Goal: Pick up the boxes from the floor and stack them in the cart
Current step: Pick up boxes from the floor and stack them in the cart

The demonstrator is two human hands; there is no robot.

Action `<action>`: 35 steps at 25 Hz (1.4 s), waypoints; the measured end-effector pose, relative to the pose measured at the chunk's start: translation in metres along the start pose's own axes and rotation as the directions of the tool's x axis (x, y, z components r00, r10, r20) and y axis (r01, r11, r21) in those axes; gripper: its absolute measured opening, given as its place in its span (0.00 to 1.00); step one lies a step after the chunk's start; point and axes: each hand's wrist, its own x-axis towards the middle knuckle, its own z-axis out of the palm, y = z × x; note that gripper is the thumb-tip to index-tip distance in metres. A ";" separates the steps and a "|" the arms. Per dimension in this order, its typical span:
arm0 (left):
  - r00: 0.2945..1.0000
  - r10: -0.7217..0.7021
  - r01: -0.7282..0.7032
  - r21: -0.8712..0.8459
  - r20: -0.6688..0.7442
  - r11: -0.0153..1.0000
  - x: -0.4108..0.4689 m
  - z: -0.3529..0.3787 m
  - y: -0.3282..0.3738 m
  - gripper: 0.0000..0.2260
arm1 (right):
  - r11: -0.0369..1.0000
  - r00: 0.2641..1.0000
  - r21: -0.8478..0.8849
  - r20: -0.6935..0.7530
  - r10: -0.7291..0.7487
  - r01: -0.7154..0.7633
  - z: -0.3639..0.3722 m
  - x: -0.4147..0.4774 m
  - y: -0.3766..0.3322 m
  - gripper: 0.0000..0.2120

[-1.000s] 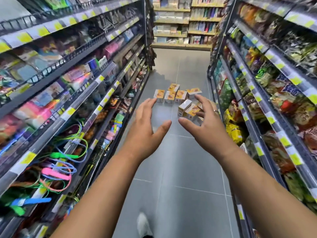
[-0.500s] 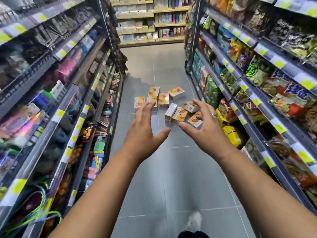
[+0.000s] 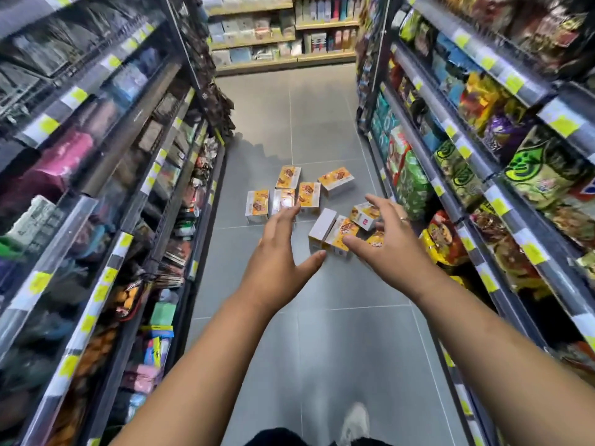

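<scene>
Orange-and-white boxes [image 3: 309, 195] lie scattered on the grey floor [image 3: 322, 333], centre of frame, between the two runs of shelves [image 3: 96, 194]. There are two groups: five at upper centre, and about four nearer, just right of centre and partly hidden behind my right hand.

Hands: left hand [image 3: 277, 255] and right hand [image 3: 397, 249] are both out in front, apart, fingers spread, thumbs turned toward each other. Neither holds anything.

Key relation: the boxes are ahead of me and lower than the hands. In the picture the nearer group shows in the gap between the hands and under the right fingers. I judge that to be overlap only, not contact, since the hands look well above the floor. The right hand is nearer that group. The left fingertips meet the lower edge of the far group in frame.

Axis: the white box [image 3: 322, 227] and its orange neighbour lie side by side, touching. Their long axes run lower left to upper right, roughly along the aisle. One hand on each long side would suit.

My shoe [image 3: 354, 420] is at bottom centre, well short of the boxes. Judgement: a step and a bend are needed before any pick. The cart is not in view, and no box is lifted yet.
</scene>
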 end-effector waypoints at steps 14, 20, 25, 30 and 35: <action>0.971 -0.205 0.212 -0.047 0.125 0.976 0.287 0.067 -0.124 0.36 | 0.980 0.979 -0.102 0.092 0.180 -0.171 0.067 0.295 0.076 0.36; 0.941 -0.251 0.256 0.006 0.228 0.967 0.402 0.103 -0.173 0.36 | 0.957 0.957 -0.136 0.100 0.272 -0.258 0.100 0.402 0.114 0.35; 0.887 -0.364 0.389 -0.036 0.284 0.920 0.460 0.169 -0.227 0.35 | 0.942 0.929 -0.156 0.179 0.323 -0.297 0.136 0.484 0.184 0.34; 0.845 -0.433 0.467 -0.040 0.313 0.883 0.510 0.267 -0.294 0.37 | 0.932 0.909 -0.212 0.241 0.341 -0.293 0.189 0.557 0.284 0.36; 0.765 -0.542 0.575 0.011 0.349 0.818 0.543 0.378 -0.391 0.40 | 0.911 0.877 -0.285 0.297 0.378 -0.297 0.260 0.609 0.409 0.38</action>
